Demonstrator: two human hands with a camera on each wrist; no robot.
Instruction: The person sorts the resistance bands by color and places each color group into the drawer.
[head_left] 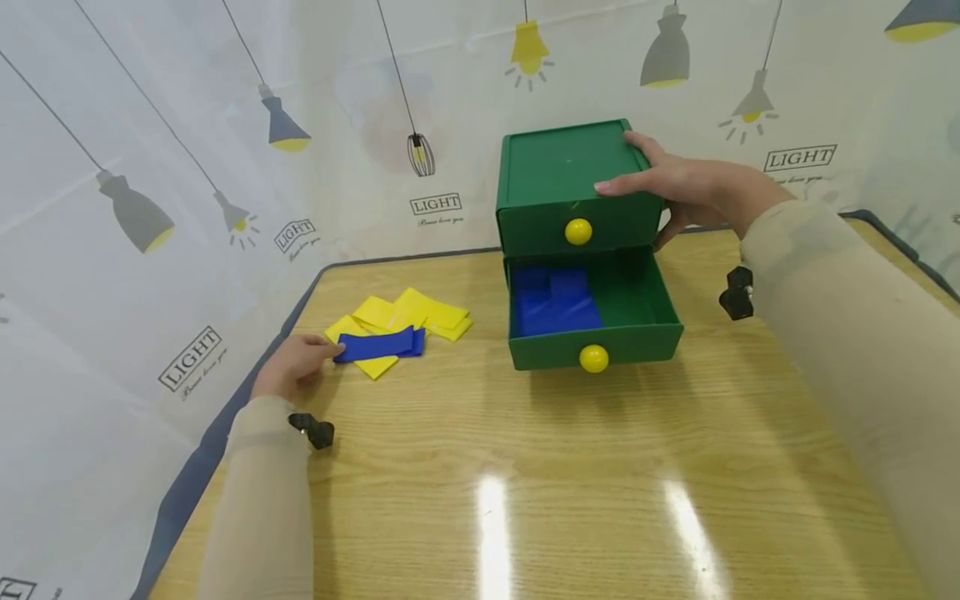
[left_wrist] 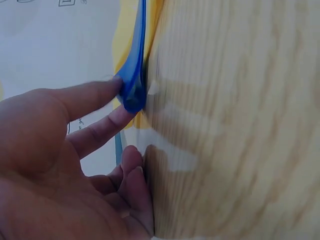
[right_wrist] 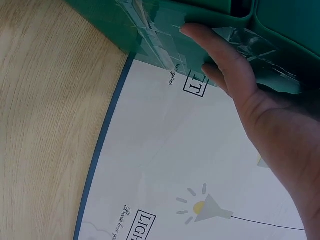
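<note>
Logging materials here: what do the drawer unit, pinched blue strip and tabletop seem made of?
Drawer unit: probably satin plastic, with thin even walls. Pinched blue strip: smooth, perhaps fabric or plastic; its end curves. Tabletop: glossy wood or laminate, with grain and bright reflections.

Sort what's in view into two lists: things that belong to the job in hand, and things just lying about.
Likely part of the job:
- blue strip, pinched by the left hand
- green drawer unit, right hand on it
- open lower drawer, blue pieces inside

Apparently just there:
- yellow pieces, partly under the strip; role unclear
- lamp-print backdrop
</note>
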